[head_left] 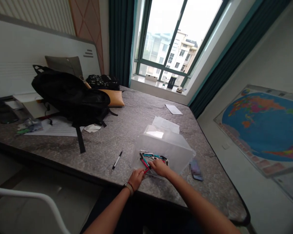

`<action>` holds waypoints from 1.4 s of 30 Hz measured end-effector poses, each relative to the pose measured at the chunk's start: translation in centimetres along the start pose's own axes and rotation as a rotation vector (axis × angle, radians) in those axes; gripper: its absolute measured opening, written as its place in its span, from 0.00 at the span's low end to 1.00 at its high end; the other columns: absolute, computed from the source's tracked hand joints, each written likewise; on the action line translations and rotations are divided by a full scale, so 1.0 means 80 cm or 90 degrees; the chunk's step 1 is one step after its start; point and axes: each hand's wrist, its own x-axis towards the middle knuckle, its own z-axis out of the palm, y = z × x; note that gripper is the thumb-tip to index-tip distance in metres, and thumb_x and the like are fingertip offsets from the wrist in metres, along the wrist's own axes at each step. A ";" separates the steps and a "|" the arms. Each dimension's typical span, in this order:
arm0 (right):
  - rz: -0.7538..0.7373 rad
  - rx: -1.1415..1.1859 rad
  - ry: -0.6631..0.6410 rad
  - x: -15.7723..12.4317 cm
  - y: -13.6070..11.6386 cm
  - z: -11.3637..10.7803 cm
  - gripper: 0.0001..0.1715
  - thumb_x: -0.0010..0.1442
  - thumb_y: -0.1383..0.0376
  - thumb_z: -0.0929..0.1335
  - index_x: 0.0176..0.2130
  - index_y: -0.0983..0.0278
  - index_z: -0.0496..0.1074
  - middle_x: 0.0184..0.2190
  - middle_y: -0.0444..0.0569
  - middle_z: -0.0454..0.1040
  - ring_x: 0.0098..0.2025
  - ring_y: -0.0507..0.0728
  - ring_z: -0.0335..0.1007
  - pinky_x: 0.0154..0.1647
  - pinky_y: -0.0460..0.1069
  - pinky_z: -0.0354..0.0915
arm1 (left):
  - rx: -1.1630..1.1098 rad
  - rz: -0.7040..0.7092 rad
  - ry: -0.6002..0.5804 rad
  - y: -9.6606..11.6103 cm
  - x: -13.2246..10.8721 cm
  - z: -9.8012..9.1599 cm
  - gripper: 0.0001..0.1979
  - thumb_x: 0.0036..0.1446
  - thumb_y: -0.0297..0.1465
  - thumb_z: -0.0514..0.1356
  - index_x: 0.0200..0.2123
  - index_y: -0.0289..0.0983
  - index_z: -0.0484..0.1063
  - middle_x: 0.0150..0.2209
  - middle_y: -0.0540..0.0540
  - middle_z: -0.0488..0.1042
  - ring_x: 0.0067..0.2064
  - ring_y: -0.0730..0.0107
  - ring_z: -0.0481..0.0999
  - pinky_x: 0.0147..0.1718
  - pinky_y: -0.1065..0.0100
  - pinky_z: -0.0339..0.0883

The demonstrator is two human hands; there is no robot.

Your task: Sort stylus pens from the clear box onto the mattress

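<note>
- The left hand is closed on a red pen at the near edge of the box.
- The right hand is curled close beside it, by the pen's far end; I can't tell what those fingers grip.
- For good work here, I'd keep the left pinch steady and let the right fingers do the fine moves — straight along the pen, without twisting.
- I'd also stay low over the box, so any small part that slips would likely land inside.
- The box is clear plastic, on the mattress; a loose heap of pens lies in it — teal, red, black and white bits, pointing every way.
- One pen lies outside, left of the box.
- The backpack sits well apart; its contents are hidden.
</note>
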 end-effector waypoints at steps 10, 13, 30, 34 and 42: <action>-0.088 0.021 0.058 -0.007 0.007 -0.006 0.13 0.67 0.63 0.59 0.42 0.65 0.70 0.39 0.55 0.77 0.42 0.58 0.72 0.39 0.47 0.57 | -0.015 -0.025 -0.010 -0.006 0.002 0.004 0.16 0.63 0.38 0.44 0.24 0.40 0.60 0.22 0.49 0.64 0.26 0.69 0.64 0.27 0.67 0.57; -0.067 -0.016 0.046 -0.005 0.004 -0.005 0.18 0.68 0.61 0.57 0.39 0.66 0.71 0.39 0.57 0.77 0.41 0.59 0.73 0.38 0.48 0.57 | -0.019 -0.031 -0.015 -0.005 0.002 0.005 0.17 0.62 0.39 0.44 0.24 0.40 0.59 0.22 0.49 0.63 0.26 0.68 0.64 0.26 0.67 0.57; -0.047 -0.031 0.026 -0.021 0.011 0.005 0.27 0.70 0.56 0.54 0.36 0.65 0.74 0.36 0.56 0.78 0.39 0.59 0.73 0.40 0.48 0.58 | -0.146 -0.088 -0.121 0.003 0.009 -0.003 0.21 0.61 0.46 0.45 0.24 0.38 0.61 0.20 0.52 0.59 0.21 0.75 0.57 0.20 0.72 0.52; -0.051 -0.006 0.038 -0.020 0.014 0.000 0.26 0.70 0.54 0.55 0.37 0.64 0.74 0.37 0.55 0.77 0.41 0.59 0.72 0.40 0.48 0.58 | -0.164 -0.099 -0.120 0.003 0.011 -0.004 0.20 0.60 0.45 0.46 0.24 0.38 0.62 0.18 0.53 0.58 0.20 0.75 0.56 0.20 0.71 0.51; -0.115 0.040 0.048 -0.026 0.017 -0.005 0.13 0.67 0.64 0.58 0.47 0.64 0.67 0.39 0.53 0.75 0.41 0.56 0.70 0.40 0.46 0.56 | -0.196 -0.111 -0.139 0.002 0.011 -0.006 0.21 0.59 0.46 0.46 0.24 0.38 0.63 0.16 0.55 0.55 0.18 0.76 0.53 0.19 0.71 0.47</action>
